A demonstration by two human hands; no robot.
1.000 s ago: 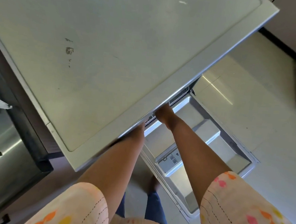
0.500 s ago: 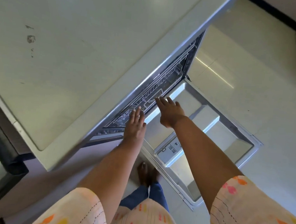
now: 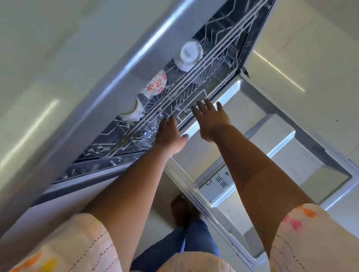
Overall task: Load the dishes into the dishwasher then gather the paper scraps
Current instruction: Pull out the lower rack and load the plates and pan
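The dishwasher stands open under the counter, its door (image 3: 282, 154) folded flat down over the floor. A wire rack (image 3: 198, 82) shows inside, partly under the counter edge. In it sit a white cup (image 3: 188, 55), a cup with a red flower pattern (image 3: 156, 84) and another white cup (image 3: 132, 111), all upside down or tilted. My left hand (image 3: 170, 134) rests on the rack's front rail, fingers forward. My right hand (image 3: 210, 116) lies with straight, spread fingers at the rack's front edge. No paper scraps are in view.
The pale countertop (image 3: 53, 54) overhangs the dishwasher on the left. The detergent compartment (image 3: 220, 180) sits in the lowered door. My foot (image 3: 182, 211) stands on the tiled floor (image 3: 317, 60) beside the door's near corner.
My view has swung down and closer, so the rack and the cups inside came into sight. Both hands have come out from under the counter edge to the rack's front.
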